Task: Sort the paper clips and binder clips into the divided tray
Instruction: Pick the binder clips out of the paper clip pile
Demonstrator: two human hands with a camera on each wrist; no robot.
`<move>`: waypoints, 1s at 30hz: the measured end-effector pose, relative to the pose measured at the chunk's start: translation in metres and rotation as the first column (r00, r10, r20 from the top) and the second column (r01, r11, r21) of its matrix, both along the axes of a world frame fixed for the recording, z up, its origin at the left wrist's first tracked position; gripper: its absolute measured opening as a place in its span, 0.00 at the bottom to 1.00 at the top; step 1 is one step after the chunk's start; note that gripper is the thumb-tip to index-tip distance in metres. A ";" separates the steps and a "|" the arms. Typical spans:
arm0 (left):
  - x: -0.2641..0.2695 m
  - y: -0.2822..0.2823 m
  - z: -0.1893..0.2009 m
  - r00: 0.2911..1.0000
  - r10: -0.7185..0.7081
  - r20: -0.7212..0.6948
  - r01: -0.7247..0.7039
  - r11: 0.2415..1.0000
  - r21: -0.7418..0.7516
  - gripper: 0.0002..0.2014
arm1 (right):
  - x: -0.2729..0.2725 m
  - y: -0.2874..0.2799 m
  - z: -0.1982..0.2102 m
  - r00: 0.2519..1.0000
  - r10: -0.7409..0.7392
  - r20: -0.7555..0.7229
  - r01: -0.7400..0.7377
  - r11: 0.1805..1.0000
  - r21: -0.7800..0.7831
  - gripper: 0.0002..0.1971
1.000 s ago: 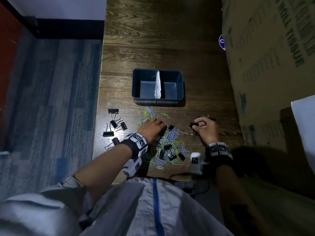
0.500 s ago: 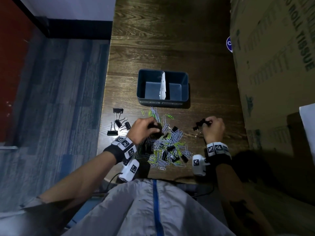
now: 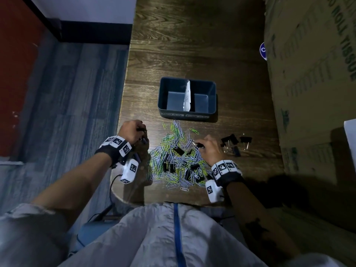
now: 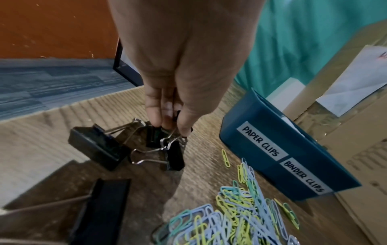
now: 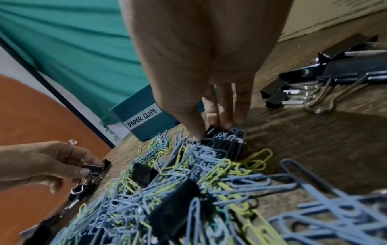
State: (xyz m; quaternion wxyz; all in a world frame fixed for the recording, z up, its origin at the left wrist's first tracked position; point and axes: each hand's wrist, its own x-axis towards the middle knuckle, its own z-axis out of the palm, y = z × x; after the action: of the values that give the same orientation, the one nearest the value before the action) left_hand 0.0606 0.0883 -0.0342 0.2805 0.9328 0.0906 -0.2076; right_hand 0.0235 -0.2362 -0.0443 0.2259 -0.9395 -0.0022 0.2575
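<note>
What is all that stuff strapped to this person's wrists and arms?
Both forearms are bare. Each wrist carries a black wristband ringed with white tiles printed with black square code patterns. Under each wrist hangs a small white camera box bearing the same markings, and a thin dark cable runs down from the left one. A pale grey sleeve sits bunched near the left elbow.

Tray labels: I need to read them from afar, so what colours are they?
White labels with black lettering, on the blue tray; clearest in the left wrist view.

Dim head view, brighter wrist views, edges perhaps motion-blurred.
</note>
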 end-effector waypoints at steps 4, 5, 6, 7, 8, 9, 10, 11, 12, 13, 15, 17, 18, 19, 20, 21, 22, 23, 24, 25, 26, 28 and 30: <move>-0.014 -0.005 0.004 0.994 -0.074 0.080 0.066 0.992 0.103 0.16 | 0.001 -0.005 0.005 0.999 -0.048 0.002 0.048 0.999 -0.001 0.16; -0.020 -0.008 0.009 0.989 -0.108 0.097 0.094 0.987 0.133 0.17 | 0.001 -0.006 0.007 0.998 -0.063 -0.001 0.063 0.998 0.004 0.15; -0.027 -0.011 0.012 0.982 -0.144 0.121 0.123 0.978 0.165 0.18 | 0.001 -0.008 0.008 0.997 -0.077 -0.006 0.077 0.997 0.007 0.14; -0.035 -0.016 0.017 0.971 -0.185 0.150 0.156 0.969 0.192 0.19 | 0.000 -0.009 0.008 0.996 -0.088 -0.007 0.088 0.996 0.010 0.14; -0.042 -0.020 0.020 0.957 -0.235 0.173 0.197 0.958 0.209 0.18 | 0.000 -0.012 0.009 0.996 -0.093 -0.001 0.093 0.996 0.013 0.13; -0.051 -0.025 0.025 0.943 -0.282 0.174 0.245 0.947 0.209 0.17 | -0.001 -0.015 0.008 0.996 -0.089 0.010 0.089 0.996 0.019 0.13; -0.059 -0.029 0.027 0.933 -0.325 0.154 0.293 0.935 0.198 0.15 | -0.002 -0.017 0.008 0.997 -0.078 0.020 0.077 0.997 0.028 0.14; -0.068 -0.032 0.029 0.926 -0.361 0.112 0.339 0.924 0.176 0.14 | -0.004 -0.019 0.007 0.998 -0.054 0.032 0.052 0.998 0.039 0.16; -0.076 -0.034 0.028 0.917 -0.393 0.064 0.381 0.912 0.152 0.16 | -0.006 -0.021 0.006 0.999 -0.016 0.046 0.014 0.999 0.041 0.19; -0.082 -0.037 0.027 0.906 -0.423 0.015 0.418 0.900 0.124 0.19 | -0.008 -0.022 0.005 0.998 0.022 0.060 -0.024 0.999 0.035 0.23; -0.092 -0.041 0.022 0.881 -0.470 -0.052 0.473 0.877 0.082 0.28 | -0.010 -0.024 0.002 0.997 0.049 0.064 -0.049 0.999 0.013 0.28; -0.096 -0.049 0.017 0.882 -0.465 -0.074 0.469 0.881 0.067 0.31 | -0.010 -0.023 0.003 0.998 0.041 0.047 -0.041 0.999 -0.007 0.26; -0.095 -0.054 0.015 0.894 -0.442 -0.071 0.446 0.893 0.060 0.32 | -0.009 -0.022 0.003 0.998 0.042 0.042 -0.041 0.999 -0.028 0.23; -0.093 -0.059 0.015 0.905 -0.420 -0.063 0.423 0.905 0.050 0.32 | -0.009 -0.021 0.004 0.998 0.041 0.038 -0.039 0.998 -0.051 0.21; -0.091 -0.065 0.014 0.911 -0.408 -0.049 0.410 0.911 0.035 0.32 | -0.007 -0.020 0.005 0.999 0.031 0.033 -0.029 0.997 -0.067 0.19; -0.087 -0.070 0.014 0.914 -0.405 -0.038 0.405 0.914 0.018 0.31 | -0.006 -0.018 0.006 0.999 0.011 0.030 -0.009 0.997 -0.074 0.17; -0.084 -0.074 0.015 0.914 -0.404 -0.028 0.404 0.915 0.001 0.30 | -0.006 -0.017 0.006 1.000 -0.015 0.024 0.016 0.997 -0.075 0.14; -0.080 -0.078 0.017 0.913 -0.407 -0.020 0.407 0.913 -0.002 0.30 | -0.005 -0.015 0.005 0.999 -0.039 0.017 0.040 0.996 -0.075 0.12; -0.077 -0.082 0.019 0.910 -0.415 -0.001 0.415 0.910 0.016 0.29 | -0.005 -0.015 0.005 0.998 -0.057 0.013 0.057 0.996 -0.072 0.11; -0.074 -0.086 0.021 0.902 -0.431 0.027 0.429 0.902 0.050 0.29 | -0.005 -0.015 0.003 0.997 -0.072 0.011 0.072 0.995 -0.067 0.10; -0.071 -0.091 0.023 0.887 -0.458 0.059 0.453 0.887 0.090 0.29 | -0.005 -0.015 0.003 0.996 -0.088 0.008 0.089 0.994 -0.061 0.09; -0.064 -0.102 0.027 0.838 -0.537 0.098 0.523 0.841 0.139 0.29 | -0.004 -0.015 0.003 0.991 -0.133 0.005 0.133 0.990 -0.044 0.09; -0.057 -0.114 0.027 0.767 -0.636 0.086 0.618 0.768 0.167 0.30 | -0.004 -0.014 0.004 0.986 -0.166 0.021 0.166 0.986 -0.016 0.11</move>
State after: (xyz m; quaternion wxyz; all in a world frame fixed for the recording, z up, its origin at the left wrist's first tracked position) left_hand 0.0036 -0.0258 -0.0077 0.1396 0.9373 -0.2327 -0.2185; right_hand 0.0195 -0.2505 -0.0400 0.2383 -0.9409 0.0761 0.2284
